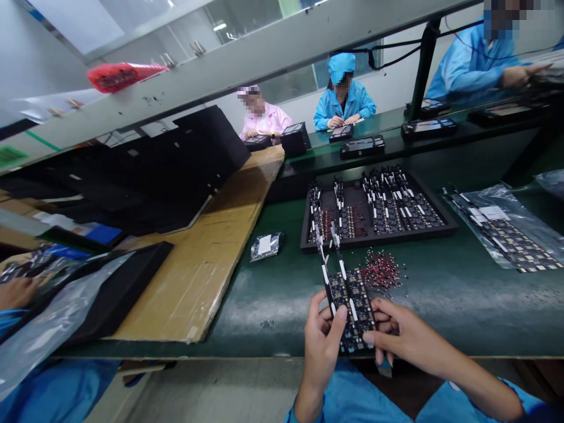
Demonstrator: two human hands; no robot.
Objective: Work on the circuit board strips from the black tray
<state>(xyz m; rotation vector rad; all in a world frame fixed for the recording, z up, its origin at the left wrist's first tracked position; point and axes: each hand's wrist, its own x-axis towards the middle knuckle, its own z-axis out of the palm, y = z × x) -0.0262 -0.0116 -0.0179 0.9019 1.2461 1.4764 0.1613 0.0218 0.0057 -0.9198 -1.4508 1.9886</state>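
Observation:
Both my hands hold a strip of small black circuit boards (352, 302) with white tabs, just above the green table's near edge. My left hand (321, 335) grips its left side, thumb on top. My right hand (396, 332) grips its right side with fingertips on the lower boards. A pile of small red components (382, 270) lies on the table just beyond the strip. Farther back a black tray (445, 226) holds several rows of similar board strips.
A small silver foil bag (265, 245) lies left of the tray. A clear plastic bag with more boards (506, 232) lies at right. Cardboard sheet (207, 264) and black trays sit left. Other workers in blue and pink coats sit across the bench (343, 97).

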